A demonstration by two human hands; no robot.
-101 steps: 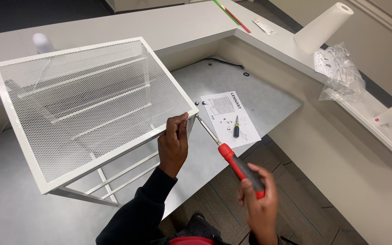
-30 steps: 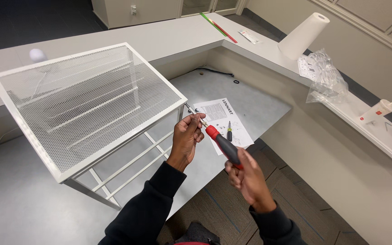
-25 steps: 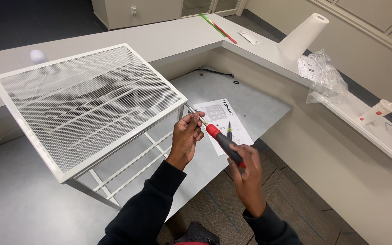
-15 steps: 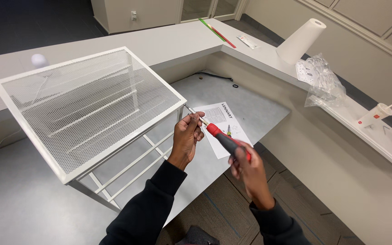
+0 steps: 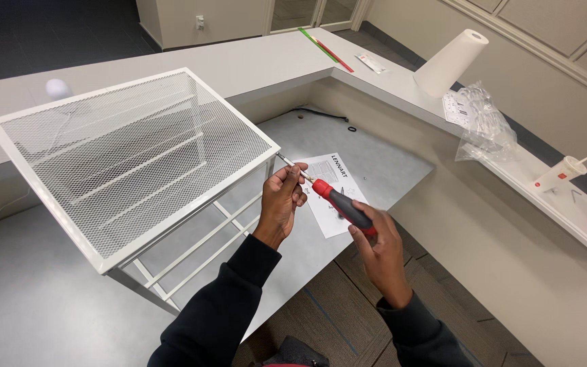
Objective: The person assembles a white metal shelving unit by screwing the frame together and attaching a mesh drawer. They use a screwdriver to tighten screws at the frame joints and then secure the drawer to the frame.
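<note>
White metal mesh forms the top of a wire frame unit that lies tipped on a grey desk, filling the left half of the frame. At its right corner, near the centre of the frame, the left hand pinches the thin metal shaft of a screwdriver close to the tip, fingers curled around it, the tip meeting the corner of the frame. The right hand, lower and to the right, has its grip clenched around the red and black handle of the screwdriver, which slants up and left. Beneath the tool a printed instruction sheet lies flat on the desk. In the upper right of the frame, on a raised counter ledge, stand a paper towel roll and, just beside it, a crumpled clear plastic bag.
</note>
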